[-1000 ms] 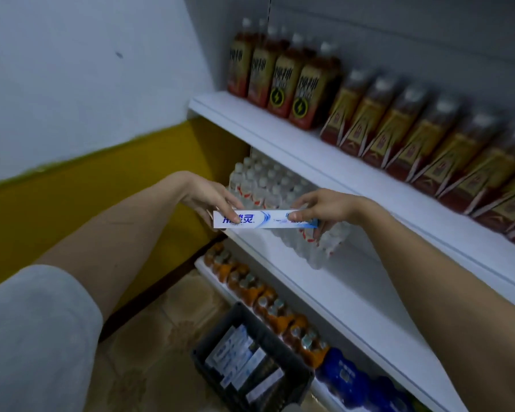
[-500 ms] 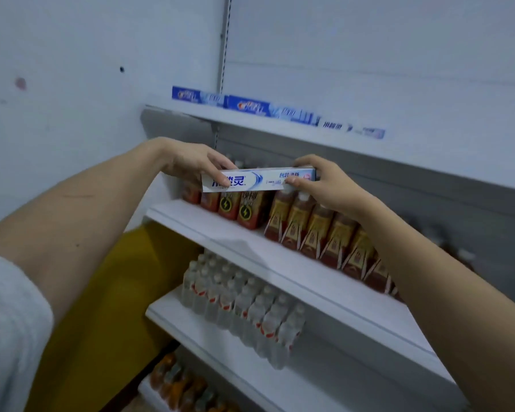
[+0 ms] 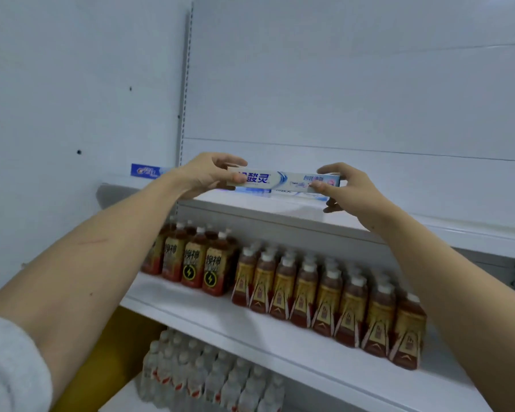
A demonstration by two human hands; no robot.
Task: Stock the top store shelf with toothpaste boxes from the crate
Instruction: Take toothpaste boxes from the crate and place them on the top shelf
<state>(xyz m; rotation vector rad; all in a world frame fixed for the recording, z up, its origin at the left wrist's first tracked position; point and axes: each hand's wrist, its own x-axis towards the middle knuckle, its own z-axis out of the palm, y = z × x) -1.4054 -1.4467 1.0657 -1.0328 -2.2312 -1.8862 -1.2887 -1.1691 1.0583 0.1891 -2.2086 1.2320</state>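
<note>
Above the smooth white top shelf [image 3: 280, 208], left hand [image 3: 204, 176] and right hand [image 3: 347, 188] pinch opposite ends of a long, glossy white-and-blue cardboard toothpaste box [image 3: 283, 181] — held level.

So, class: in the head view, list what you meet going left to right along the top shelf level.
Blue toothpaste box lying on the shelf → left hand → held toothpaste box → right hand → bare top shelf.

Toothpaste box [image 3: 283, 182] now at top shelf [image 3: 280, 209]
</note>
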